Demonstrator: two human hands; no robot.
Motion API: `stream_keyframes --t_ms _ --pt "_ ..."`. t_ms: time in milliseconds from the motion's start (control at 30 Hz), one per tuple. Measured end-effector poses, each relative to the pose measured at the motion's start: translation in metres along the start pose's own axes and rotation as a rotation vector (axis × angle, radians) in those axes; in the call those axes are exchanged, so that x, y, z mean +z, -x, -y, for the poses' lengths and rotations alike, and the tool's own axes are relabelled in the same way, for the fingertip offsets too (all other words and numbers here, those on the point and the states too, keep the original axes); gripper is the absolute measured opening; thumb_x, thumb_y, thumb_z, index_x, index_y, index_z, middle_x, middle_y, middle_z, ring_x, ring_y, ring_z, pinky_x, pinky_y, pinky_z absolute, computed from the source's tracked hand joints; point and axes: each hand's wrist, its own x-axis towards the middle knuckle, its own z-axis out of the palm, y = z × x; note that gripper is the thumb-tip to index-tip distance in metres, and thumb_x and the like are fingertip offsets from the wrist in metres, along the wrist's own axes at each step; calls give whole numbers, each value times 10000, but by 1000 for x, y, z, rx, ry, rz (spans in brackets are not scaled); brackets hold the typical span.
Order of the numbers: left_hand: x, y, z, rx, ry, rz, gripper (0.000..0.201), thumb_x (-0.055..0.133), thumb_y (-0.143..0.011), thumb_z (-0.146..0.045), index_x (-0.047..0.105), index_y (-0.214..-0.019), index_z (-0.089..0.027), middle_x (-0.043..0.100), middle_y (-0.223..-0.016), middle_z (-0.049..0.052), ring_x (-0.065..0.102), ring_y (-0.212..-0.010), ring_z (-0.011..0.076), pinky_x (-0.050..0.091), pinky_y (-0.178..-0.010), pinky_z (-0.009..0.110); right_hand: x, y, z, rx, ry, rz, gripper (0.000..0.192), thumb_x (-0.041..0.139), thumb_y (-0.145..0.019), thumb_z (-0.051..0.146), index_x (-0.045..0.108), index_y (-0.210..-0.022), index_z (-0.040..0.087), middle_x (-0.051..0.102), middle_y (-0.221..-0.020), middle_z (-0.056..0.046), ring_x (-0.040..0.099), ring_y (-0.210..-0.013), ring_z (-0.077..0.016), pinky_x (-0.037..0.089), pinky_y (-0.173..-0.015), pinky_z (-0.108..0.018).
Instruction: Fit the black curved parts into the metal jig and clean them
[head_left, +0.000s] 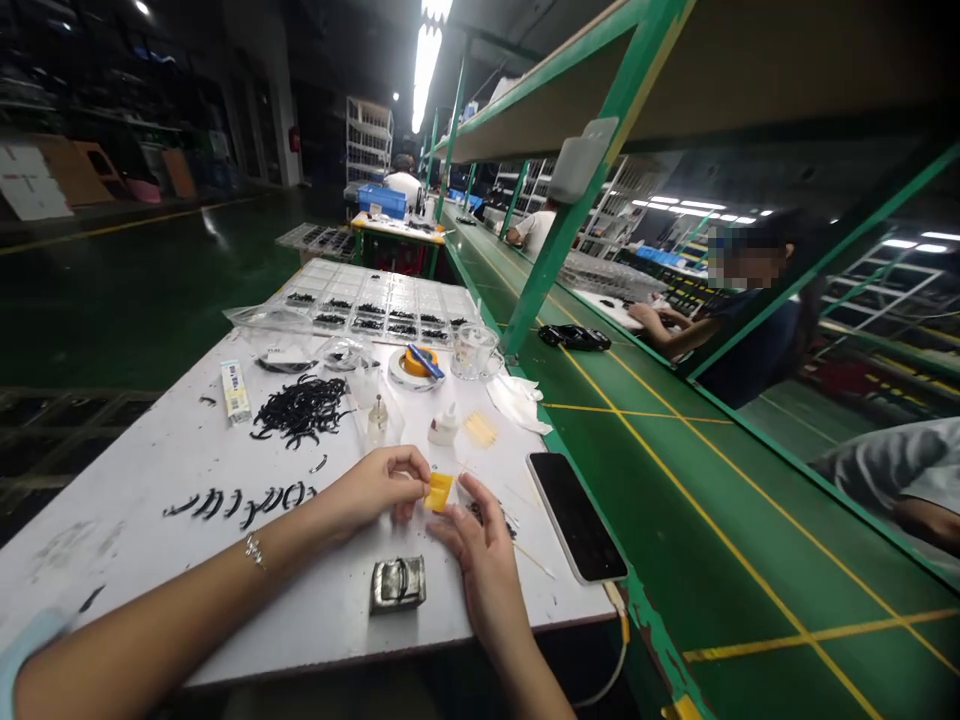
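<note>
Pinching a yellow piece (438,493) w/ left hand (386,487), prob. to hold it steady; right hand (481,530) is holding its fingers apart beside it. Piece is hanging over near tabletop (300,625), past a metal block (397,586).

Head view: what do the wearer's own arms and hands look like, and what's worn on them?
Both the left hand and the right hand are ungloved. A thin silvery bracelet with a small ornament circles the left wrist. A pale blue sleeve shows near the left elbow; no sleeve shows on the right forearm.
</note>
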Motion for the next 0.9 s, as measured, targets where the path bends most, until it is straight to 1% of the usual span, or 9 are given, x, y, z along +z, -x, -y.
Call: stream_keyframes --t_ms 67,167,267,333,533,633,767,833,900 --pt "-2 1 -2 -12 -25 -1 234 720 -679 -275 600 -836 -149 637 -694 -31 508 -438 69 384 -448 203 -1 -1 0 9 21 18 540 829 -740 475 653 -1177 212 736 -1088 -96 721 -937 -223 581 -851 -397" --pt "-3 3 -5 -35 -63 25 225 736 -700 -278 616 -836 -145 659 -758 -19 494 -413 51 357 -425 195 -1 -1 2 25 48 53 420 845 -728 444 707 -1043 203 747 -1078 -84 709 -985 -227 559 -897 -390" --pt "-2 7 -7 -58 -92 69 202 742 -716 -269 620 -820 -145 642 -709 -29 488 -404 49 346 -418 187 0 -1 3 25 72 67 356 841 -740 430 728 -991 205 764 -1007 -58 706 -970 -209 524 -939 -371" --pt "-2 9 -8 -70 -104 91 196 745 -727 -270 623 -820 -148 630 -682 -37 484 -405 47 343 -419 182 0 -1 3 24 79 60 322 836 -745 432 730 -951 208 767 -956 -42 705 -918 -192 519 -907 -348" --pt "-2 8 -8 -97 -125 103 229 754 -733 -301 634 -852 -147 629 -705 -35 478 -417 46 333 -419 180 -1 0 2 37 77 41 297 842 -731 422 717 -886 201 739 -807 -6 652 -746 -148 492 -768 -295" --pt "0 6 -6 -104 -129 94 262 748 -728 -323 631 -871 -137 627 -711 -28 470 -419 49 334 -423 187 -1 0 3 31 78 36 267 828 -745 414 699 -836 199 708 -732 10 625 -711 -141 473 -744 -287" --pt "2 5 -4 -85 -136 88 338 745 -728 -351 648 -965 -131 637 -762 -12 475 -440 54 326 -435 194 0 1 5 25 77 29 254 825 -743 398 674 -780 197 696 -708 8 617 -700 -147 467 -743 -295" --pt "2 5 -3 -65 -151 88 325 735 -744 -364 657 -959 -132 627 -733 -14 470 -450 58 318 -444 194 2 1 7 32 67 21 247 826 -740 388 673 -778 198 691 -698 10 614 -696 -146 467 -748 -298" --pt "1 5 -4 -40 -176 93 288 723 -764 -373 664 -918 -136 583 -639 -32 455 -452 67 309 -450 194 3 2 9 47 51 10 238 830 -732 377 683 -774 195 688 -688 9 610 -691 -144 467 -747 -296"
